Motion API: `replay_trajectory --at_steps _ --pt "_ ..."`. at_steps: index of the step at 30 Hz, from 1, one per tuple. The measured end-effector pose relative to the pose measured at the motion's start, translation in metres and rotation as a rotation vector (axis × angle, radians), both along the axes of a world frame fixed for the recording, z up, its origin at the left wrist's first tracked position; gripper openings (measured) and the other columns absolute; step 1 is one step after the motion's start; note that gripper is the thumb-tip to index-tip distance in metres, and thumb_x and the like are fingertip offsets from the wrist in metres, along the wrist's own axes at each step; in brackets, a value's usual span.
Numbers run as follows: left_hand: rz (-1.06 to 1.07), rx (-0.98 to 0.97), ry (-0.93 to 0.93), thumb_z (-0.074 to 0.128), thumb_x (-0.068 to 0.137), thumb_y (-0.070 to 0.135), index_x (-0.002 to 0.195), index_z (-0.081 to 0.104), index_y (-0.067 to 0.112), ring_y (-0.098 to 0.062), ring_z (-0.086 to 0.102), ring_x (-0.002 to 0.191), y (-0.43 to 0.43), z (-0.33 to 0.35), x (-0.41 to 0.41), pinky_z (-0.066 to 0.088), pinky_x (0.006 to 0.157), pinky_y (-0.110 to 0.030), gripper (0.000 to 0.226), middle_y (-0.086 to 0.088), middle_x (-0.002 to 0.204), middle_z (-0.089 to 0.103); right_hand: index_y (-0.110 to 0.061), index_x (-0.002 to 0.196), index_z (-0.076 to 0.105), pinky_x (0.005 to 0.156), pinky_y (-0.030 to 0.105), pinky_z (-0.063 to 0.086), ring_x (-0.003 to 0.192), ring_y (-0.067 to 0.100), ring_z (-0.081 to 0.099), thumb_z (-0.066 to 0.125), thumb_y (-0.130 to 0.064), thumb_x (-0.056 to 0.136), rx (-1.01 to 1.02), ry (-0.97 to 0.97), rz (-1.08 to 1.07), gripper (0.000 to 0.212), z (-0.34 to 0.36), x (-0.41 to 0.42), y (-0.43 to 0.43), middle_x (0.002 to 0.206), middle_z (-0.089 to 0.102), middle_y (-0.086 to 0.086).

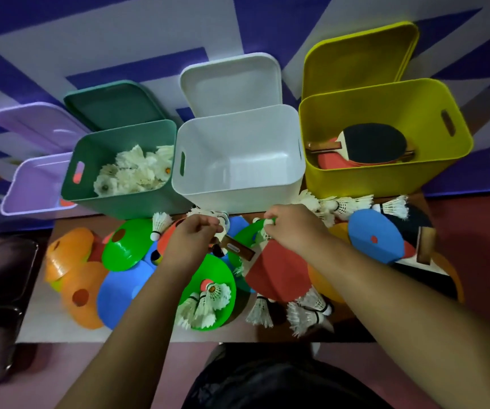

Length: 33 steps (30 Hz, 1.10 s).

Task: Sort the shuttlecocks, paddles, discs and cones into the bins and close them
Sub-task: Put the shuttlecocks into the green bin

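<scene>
In front of the white bin (238,187), L hand (192,237) has fingers curled round a feathered shuttlecock (223,220). R hand (289,228) pinches a 2nd shuttlecock (266,232) w/ fingertips, just above the red paddle (276,276).

Lilac bin (31,184), then a teal-green bin (90,160) packed with white shuttlecocks (134,169), white bin (238,184), yellow bin (385,181) showing a black-faced paddle (373,141)! Red paddle (276,276), green cone (125,246), orange cone (87,296), blue cone (119,293), and a purple-and-white geometric wall (119,31) behind.
</scene>
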<state>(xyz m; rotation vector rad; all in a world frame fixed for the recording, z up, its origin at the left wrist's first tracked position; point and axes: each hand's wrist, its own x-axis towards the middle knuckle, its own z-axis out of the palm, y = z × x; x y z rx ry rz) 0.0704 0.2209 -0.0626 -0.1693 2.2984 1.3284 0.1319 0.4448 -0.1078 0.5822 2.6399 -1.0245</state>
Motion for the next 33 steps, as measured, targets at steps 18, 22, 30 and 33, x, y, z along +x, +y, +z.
replay_trajectory --at_steps 18,22,30,33 --pt "-0.164 -0.471 -0.007 0.069 0.094 0.019 0.106 0.067 0.018 -0.029 0.068 0.097 -0.089 -0.058 0.033 0.054 0.081 -0.038 0.013 -0.005 0.104 0.072 -0.022 0.098 0.060 0.060 0.022 0.039 0.071 0.005 0.054 0.065 -0.036 0.097 -0.129 0.522 -0.237 0.015 0.028 -0.017 -0.034 0.086 0.059 -0.007" --pt "-0.321 -0.809 -0.023 0.072 0.090 0.048 0.128 0.063 0.013 -0.040 0.056 0.117 -0.106 -0.080 0.042 0.053 0.091 -0.044 0.052 -0.014 0.124 0.065 -0.023 0.097 0.059 0.058 0.020 0.041 0.063 0.004 0.055 0.067 -0.042 0.098 -0.297 0.460 -0.239 0.021 0.039 -0.021 -0.058 0.073 0.059 -0.008" --pt "-0.393 -0.971 -0.052 0.067 0.089 0.046 0.125 0.054 0.011 -0.037 0.052 0.117 -0.131 -0.098 0.060 0.048 0.089 -0.043 0.053 -0.013 0.124 0.060 -0.023 0.100 0.056 0.064 0.033 0.049 0.077 0.016 0.064 0.067 -0.038 0.094 -0.351 0.280 -0.142 0.020 0.033 -0.021 -0.110 0.087 0.066 -0.003" --pt "-0.356 -0.887 -0.094 0.068 0.088 0.047 0.122 0.051 0.011 -0.037 0.054 0.115 -0.140 -0.100 0.060 0.047 0.085 -0.042 0.053 -0.012 0.120 0.064 -0.024 0.102 0.056 0.066 0.034 0.051 0.079 0.016 0.066 0.068 -0.037 0.093 -0.355 0.241 -0.111 0.019 0.030 -0.030 -0.126 0.090 0.067 -0.003"
